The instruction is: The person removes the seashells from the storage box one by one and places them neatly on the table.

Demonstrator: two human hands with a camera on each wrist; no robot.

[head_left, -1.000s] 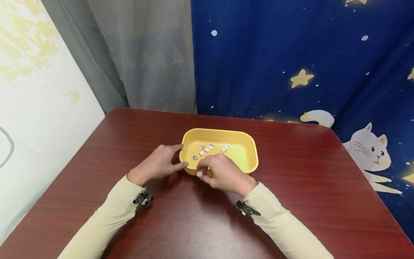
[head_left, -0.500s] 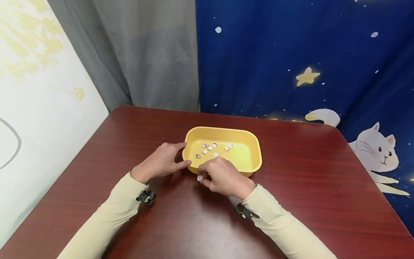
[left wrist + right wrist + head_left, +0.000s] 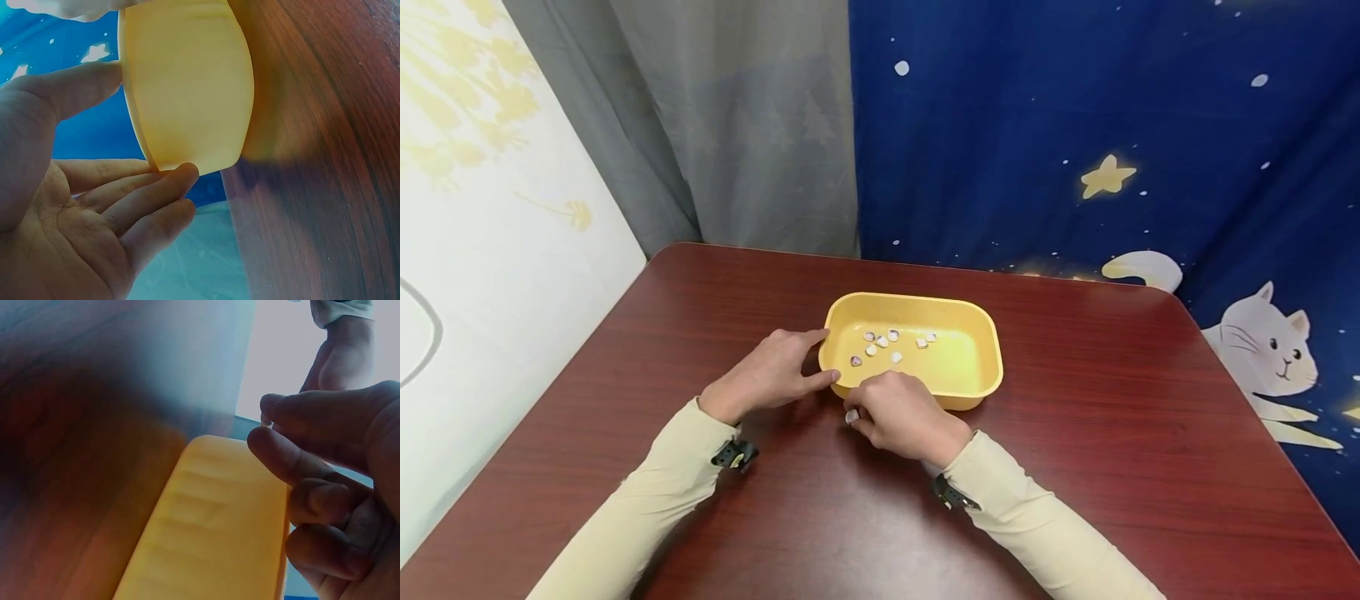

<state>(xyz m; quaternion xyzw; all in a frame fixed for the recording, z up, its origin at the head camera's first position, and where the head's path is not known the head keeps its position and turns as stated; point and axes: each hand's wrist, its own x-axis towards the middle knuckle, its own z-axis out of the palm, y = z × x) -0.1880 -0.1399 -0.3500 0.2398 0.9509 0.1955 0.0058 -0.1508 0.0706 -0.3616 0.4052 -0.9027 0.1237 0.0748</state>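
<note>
A yellow plastic tub (image 3: 958, 393) stands on the dark red table, with several small whitish pieces (image 3: 882, 342), some marked purple-grey, scattered on its floor. My left hand (image 3: 772, 372) is at the tub's left end, thumb and index finger on the rim; in the left wrist view its other fingertips (image 3: 187, 174) touch the outer wall. Just outside the near wall, my right hand (image 3: 897, 415) pinches one small whitish piece (image 3: 852, 416) between thumb and index finger. The right wrist view shows only a sliver of that piece (image 3: 267, 420), its other fingers curled in.
The wooden table (image 3: 1112, 467) extends around the tub on all sides. Behind it hang a grey curtain (image 3: 760, 150) and a blue star-patterned curtain (image 3: 985, 167). A white patterned surface (image 3: 497, 275) rises at the left. Both wrists wear black straps (image 3: 735, 455).
My right hand has shifted slightly left and toward me with the pinched piece, uncovering another piece in the tub. The left hand stays at the tub's end.
</note>
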